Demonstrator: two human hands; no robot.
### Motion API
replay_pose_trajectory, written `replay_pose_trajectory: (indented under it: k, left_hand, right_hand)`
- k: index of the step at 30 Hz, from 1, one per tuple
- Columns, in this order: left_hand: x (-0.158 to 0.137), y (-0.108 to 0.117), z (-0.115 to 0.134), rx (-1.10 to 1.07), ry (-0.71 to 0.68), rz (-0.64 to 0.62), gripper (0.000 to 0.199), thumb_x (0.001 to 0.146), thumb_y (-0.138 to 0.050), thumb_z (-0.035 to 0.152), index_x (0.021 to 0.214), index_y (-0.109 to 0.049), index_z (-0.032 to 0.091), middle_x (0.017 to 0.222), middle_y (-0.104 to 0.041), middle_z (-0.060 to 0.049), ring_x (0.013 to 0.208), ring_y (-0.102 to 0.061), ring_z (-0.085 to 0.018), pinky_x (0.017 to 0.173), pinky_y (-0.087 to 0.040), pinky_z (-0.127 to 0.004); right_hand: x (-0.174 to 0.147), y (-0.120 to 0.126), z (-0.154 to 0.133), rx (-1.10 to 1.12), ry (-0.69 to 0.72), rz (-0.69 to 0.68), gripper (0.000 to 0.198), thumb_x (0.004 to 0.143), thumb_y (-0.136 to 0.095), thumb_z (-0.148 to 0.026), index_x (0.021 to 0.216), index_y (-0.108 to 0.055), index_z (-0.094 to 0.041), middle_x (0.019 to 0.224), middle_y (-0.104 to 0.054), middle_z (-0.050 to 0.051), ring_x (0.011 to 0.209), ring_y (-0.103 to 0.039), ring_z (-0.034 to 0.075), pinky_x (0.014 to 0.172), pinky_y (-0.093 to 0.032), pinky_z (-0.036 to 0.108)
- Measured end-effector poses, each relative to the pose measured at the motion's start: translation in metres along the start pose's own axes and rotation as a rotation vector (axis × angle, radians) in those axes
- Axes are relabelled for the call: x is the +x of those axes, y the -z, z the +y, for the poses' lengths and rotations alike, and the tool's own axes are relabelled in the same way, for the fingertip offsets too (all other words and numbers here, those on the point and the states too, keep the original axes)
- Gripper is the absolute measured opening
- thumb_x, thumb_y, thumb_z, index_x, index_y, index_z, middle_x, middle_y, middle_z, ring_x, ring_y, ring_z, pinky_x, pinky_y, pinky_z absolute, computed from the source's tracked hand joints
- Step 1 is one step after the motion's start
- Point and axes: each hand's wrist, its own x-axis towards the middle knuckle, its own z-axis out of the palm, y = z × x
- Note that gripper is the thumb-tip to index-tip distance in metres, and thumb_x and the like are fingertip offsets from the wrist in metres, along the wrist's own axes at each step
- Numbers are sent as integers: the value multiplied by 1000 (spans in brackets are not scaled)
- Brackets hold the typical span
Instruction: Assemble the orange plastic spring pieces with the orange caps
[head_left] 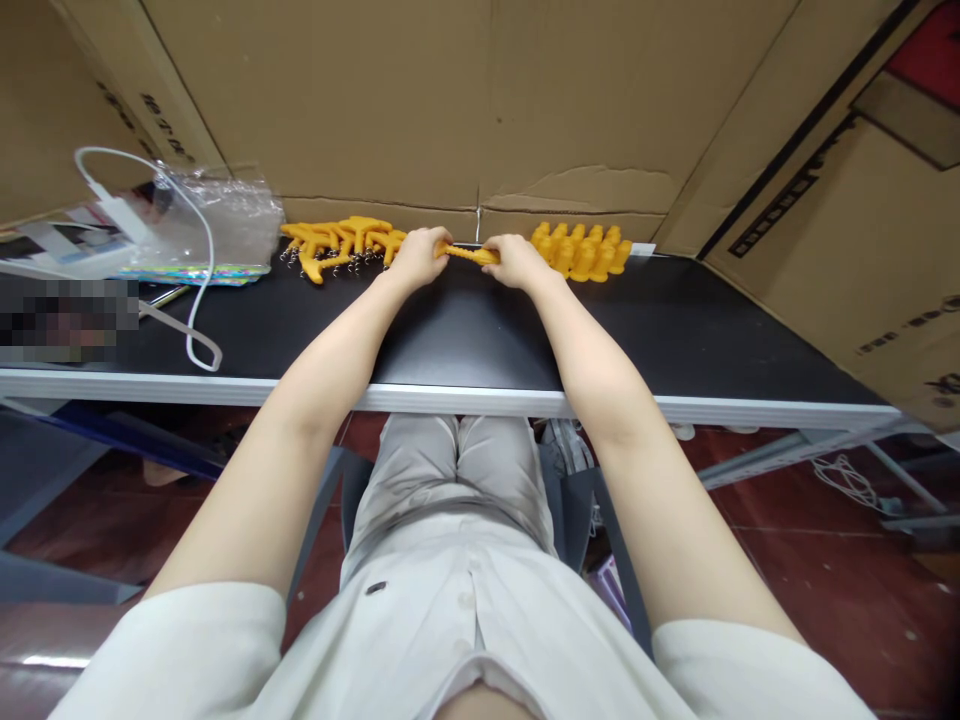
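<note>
Over the back of the black tabletop my left hand (pixel 420 257) and my right hand (pixel 514 262) face each other, both with closed fingers. A narrow, ridged yellow plastic piece (pixel 466 253) spans the gap between them, each hand pinching one end. Fingers cover its ends, so I cannot make out whether it is one part or two joined. Left of my left hand lies a pile of corkscrews (pixel 366 228) with yellow T-shaped handles and metal spirals. Right of my right hand, several yellow peg-like sleeves (pixel 583 250) stand upright in close rows.
At the left are a clear plastic bag (pixel 232 215), a white cable (pixel 208 260) and a white adapter (pixel 126 215). Cardboard (pixel 480 100) walls the table at the back and right. The table's metal front edge (pixel 465 400) runs above my lap.
</note>
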Motion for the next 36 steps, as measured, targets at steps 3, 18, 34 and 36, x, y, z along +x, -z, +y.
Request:
replay_pose_trajectory:
  k: [3, 18, 34, 36]
  left_hand:
    - [-7, 11, 10, 6, 75, -48, 49, 98, -63, 19, 145, -77, 13, 137, -80, -18, 134, -71, -37, 123, -53, -47]
    - [-18, 20, 8, 42, 144, -108, 43, 93, -71, 25, 134, -79, 15, 121, -79, -13, 123, -72, -35, 110, -56, -41]
    - [-11, 9, 0, -55, 82, -24, 43, 86, -70, 28, 126, -79, 17, 114, -80, -11, 114, -73, -32, 107, -58, -42]
    - [-12, 11, 2, -55, 90, -28, 43, 86, -70, 28, 126, -79, 16, 114, -80, -12, 113, -73, -32, 107, -58, -42]
  right_hand:
    - [2, -2, 3, 43, 7, 14, 46, 100, -78, -12, 146, -80, -13, 145, -80, 17, 142, -74, 38, 125, -57, 50]
    - [2, -4, 30, 762, -215, -46, 36, 83, -90, 6, 101, -70, -18, 97, -80, 3, 94, -82, 17, 104, -68, 33]
    - [-16, 22, 11, 1061, -425, -276, 37, 112, -76, -49, 95, -61, -20, 74, -77, 4, 55, -71, 13, 52, -53, 18]
    - [-19, 24, 11, 1098, -388, -256, 24, 112, -75, -22, 95, -59, -19, 79, -79, 3, 60, -73, 11, 59, -56, 18]
